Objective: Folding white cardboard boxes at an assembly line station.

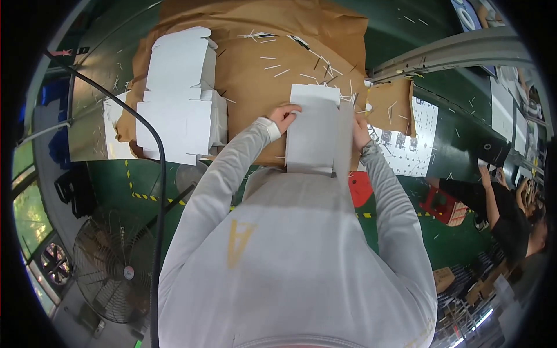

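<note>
A white cardboard box blank (312, 130), partly folded, lies in front of my chest with its near end against my shirt. My left hand (284, 118) has its fingers curled over the blank's upper left edge. On the other side, my right hand (361, 132) grips a narrow raised side flap (344, 136). That flap stands up and hides part of the right fingers. Left of my left arm sits a stack of flat white box blanks (174, 119), their tabs and creases showing.
Brown kraft paper (255, 75) covers the table, strewn with thin white strips (282, 73). A black cable (156, 136) hangs across the left side. A large fan (113, 269) stands at lower left. At the right, another person (505, 209) is near a red stool (444, 206).
</note>
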The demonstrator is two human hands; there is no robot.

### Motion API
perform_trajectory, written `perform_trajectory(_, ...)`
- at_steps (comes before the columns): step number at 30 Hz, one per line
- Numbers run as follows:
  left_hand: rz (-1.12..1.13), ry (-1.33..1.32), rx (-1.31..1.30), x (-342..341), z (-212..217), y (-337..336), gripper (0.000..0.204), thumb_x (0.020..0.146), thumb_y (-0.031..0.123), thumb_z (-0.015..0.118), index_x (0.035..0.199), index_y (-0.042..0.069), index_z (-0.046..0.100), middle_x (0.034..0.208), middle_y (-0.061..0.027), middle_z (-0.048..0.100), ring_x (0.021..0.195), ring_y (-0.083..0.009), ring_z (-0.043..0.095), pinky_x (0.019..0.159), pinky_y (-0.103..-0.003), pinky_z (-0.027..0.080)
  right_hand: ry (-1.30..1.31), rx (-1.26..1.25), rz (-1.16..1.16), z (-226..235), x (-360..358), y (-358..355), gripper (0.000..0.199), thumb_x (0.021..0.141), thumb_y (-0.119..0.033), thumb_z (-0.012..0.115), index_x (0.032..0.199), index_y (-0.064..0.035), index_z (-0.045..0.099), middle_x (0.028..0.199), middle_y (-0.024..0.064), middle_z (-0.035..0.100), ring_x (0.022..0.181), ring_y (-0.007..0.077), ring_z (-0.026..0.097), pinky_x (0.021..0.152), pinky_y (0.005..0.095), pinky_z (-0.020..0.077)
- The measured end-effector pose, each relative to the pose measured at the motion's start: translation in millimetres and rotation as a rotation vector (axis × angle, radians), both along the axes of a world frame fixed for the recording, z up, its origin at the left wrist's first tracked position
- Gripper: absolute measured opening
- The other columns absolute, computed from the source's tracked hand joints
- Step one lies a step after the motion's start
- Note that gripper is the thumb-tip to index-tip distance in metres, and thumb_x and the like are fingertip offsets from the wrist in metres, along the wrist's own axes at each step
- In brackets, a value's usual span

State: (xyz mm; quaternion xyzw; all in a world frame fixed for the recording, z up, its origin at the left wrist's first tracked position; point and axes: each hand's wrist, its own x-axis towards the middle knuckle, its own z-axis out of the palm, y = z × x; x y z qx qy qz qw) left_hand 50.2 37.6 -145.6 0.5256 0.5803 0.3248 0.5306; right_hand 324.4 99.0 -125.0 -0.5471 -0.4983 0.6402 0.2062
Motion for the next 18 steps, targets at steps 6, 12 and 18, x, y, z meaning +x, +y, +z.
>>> perform_trajectory(6,0.11,-0.024,0.076,0.3,-8.0,6.1,0.023,0.084,0.016,0.057,0.1,-0.001,0.061,0.069,-0.0075,0.058,0.066,-0.0146,0.052,0.067,-0.025,0.044,0.042,0.196,0.151,12.2,-11.1,10.6,0.034,0.091,-0.027,0.044,0.102,0.0001,0.061,0.087,0.0026,0.062,0.079,0.0083,0.054,0.072,0.0225,0.0436)
perform_trajectory(12,0.134,0.579,0.313,1.5,12.8,27.0,0.058,0.066,0.028,0.074,0.117,0.01,0.054,0.105,-0.0133,0.052,0.101,-0.0246,0.047,0.091,-0.035,0.04,0.11,0.111,0.057,5.9,-8.3,15.5,0.032,0.092,-0.024,0.043,0.093,0.0012,0.061,0.077,0.0018,0.06,0.07,0.0078,0.052,0.064,0.0228,0.0432)
perform_trajectory(18,-0.273,0.654,0.008,-15.0,40.2,68.6,0.075,0.06,0.036,0.075,0.126,0.017,0.044,0.128,-0.0093,0.037,0.12,-0.0274,0.034,0.101,-0.045,0.027,-0.165,0.669,0.29,-16.2,-6.5,17.5,0.024,0.085,-0.023,0.049,0.083,-0.0017,0.06,0.074,0.0025,0.06,0.066,0.0123,0.055,0.061,0.0278,0.0461)
